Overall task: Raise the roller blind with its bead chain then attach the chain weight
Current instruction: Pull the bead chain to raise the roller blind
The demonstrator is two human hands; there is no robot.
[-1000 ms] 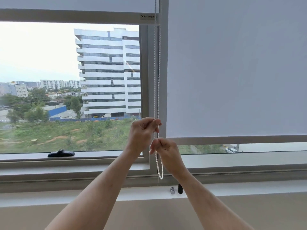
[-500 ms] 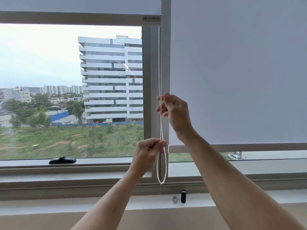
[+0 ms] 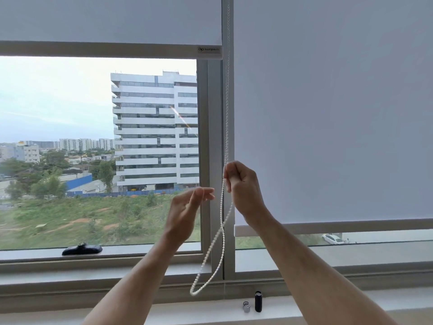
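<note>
While the right hand (image 3: 243,186) is pinched shut on the bead chain (image 3: 221,221) at frame centre, the left hand (image 3: 187,212) is held open and empty just left of it. The white chain runs vertically, its loop swung toward lower centre. The chain weight (image 3: 258,301) stands on the sill (image 3: 164,310) below, nearer the right hand.

Counts at the window

Two roller blinds: a raised one (image 3: 110,18) and a lowered one (image 3: 332,113). One bead chain (image 3: 221,231), two hands (image 3: 187,214) (image 3: 243,186), two small cylinders on the sill, silver (image 3: 246,307) and black (image 3: 258,301), one black window handle (image 3: 82,249).
</note>
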